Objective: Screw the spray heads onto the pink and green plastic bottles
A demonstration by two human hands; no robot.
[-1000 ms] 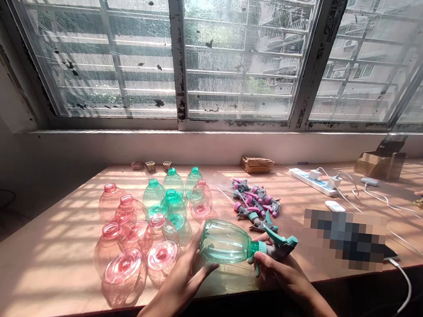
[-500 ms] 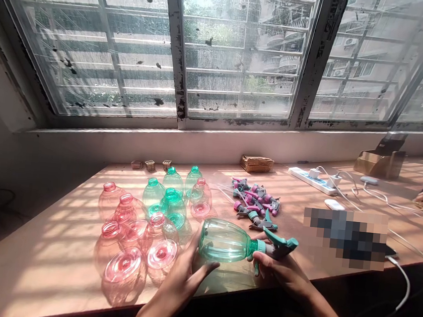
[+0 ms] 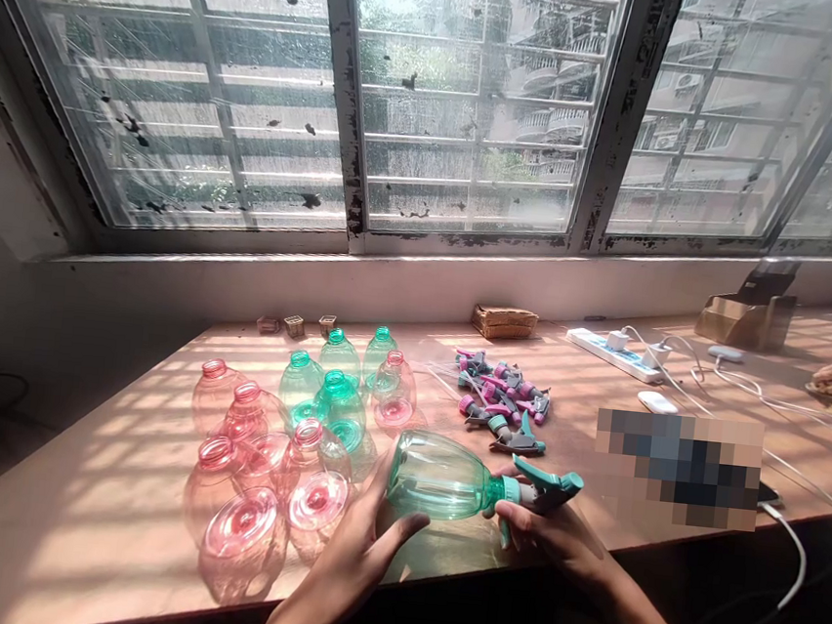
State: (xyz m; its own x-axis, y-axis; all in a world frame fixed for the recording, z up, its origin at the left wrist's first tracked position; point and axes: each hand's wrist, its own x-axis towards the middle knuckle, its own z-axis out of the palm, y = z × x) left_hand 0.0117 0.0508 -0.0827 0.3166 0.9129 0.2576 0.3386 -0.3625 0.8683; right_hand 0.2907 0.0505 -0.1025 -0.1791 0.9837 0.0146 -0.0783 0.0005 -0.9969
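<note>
From here I see the left hand (image 3: 362, 544) loosely curled round a rounded, translucent green plastic bottle (image 3: 438, 476), the right hand (image 3: 552, 539) pinching its teal-and-grey spray head (image 3: 548, 482).

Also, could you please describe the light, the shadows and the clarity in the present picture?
Head view: bright backlight and hazy glare at the window; head view: striped shadows across the table, darkness below its front edge; head view: held green bottle fairly clear, but pixelation hides most of a dark object to the right.
</note>
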